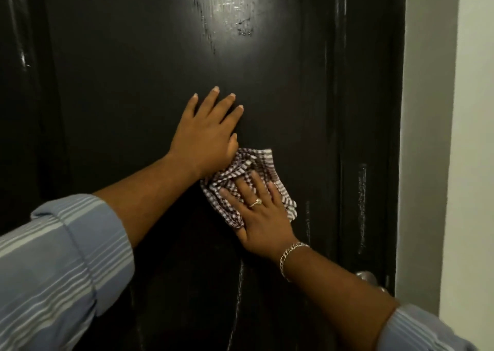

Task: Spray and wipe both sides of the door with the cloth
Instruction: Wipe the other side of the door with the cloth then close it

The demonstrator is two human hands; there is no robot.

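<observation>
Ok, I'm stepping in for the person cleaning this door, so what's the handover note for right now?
Left hand: flat on the door, fingers straight, bracing.
Right hand: pressing the checked cloth flat on the door's middle, fingers straight.
No spray bottle in view.
Done: wet streaks show near the top and along the right edge above the knob.
Left: finish this side as needed; the other side's state can't be seen.

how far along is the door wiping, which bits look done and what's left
Done: wet streaks on the door near the top suggest spraying and some wiping there. In hand: the right hand presses the checked cloth flat mid-door while the left hand braces beside it. Left: the lower panel, and the other side, unseen here.
</observation>
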